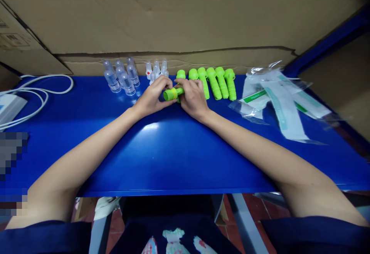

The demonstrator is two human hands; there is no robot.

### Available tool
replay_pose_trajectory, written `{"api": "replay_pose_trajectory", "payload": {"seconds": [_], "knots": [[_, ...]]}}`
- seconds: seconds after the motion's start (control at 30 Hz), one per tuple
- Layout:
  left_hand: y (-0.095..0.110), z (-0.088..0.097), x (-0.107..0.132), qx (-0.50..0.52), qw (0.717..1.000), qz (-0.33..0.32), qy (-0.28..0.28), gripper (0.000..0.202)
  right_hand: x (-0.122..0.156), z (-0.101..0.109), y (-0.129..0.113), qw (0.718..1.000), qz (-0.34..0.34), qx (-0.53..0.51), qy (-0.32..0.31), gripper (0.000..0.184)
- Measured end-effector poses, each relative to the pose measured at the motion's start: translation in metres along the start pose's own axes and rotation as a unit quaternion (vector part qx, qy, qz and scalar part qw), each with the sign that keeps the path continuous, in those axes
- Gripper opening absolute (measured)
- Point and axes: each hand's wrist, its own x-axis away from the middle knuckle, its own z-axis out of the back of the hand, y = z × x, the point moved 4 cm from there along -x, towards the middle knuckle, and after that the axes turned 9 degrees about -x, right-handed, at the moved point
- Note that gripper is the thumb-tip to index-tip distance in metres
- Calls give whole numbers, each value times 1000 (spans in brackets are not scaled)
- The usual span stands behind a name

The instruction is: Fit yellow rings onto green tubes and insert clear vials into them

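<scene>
A bright green, torch-shaped plastic piece (170, 95) with a ridged wide end and a yellowish ring is held sideways above the table. My left hand (150, 99) has its thumb and fingers closed around the wide end. The narrower end is in my right hand (193, 98), whose curled fingers hide much of it. Just behind and to the right, several similar green pieces (214, 84) lie in a row, with one more (180, 73) partly hidden behind my hands. Small clear, nozzle-like pieces (156, 69) stand behind my left hand.
Several clear plastic cylinders (127, 84) stand at the back left. A white cable (59, 75) and a white box (11, 107) are at the far left. Plastic-wrapped white packets (281, 111) lie right on the blue table (162, 157). A cardboard wall (179, 19) rises behind.
</scene>
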Motion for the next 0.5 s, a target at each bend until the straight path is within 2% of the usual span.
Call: {"api": "replay_pose_trajectory", "payload": {"seconds": [0.2,0.43,0.5], "knots": [[6,-7,2,9,998,-54,15,29,-1,-1,0,1000,27,1,-9,60],[2,-7,4,9,996,-76,42,28,-1,-1,-1,1000,24,7,-11,54],[0,-4,5,1,997,-64,51,30,-1,0,-1,1000,14,11,-6,50]]}}
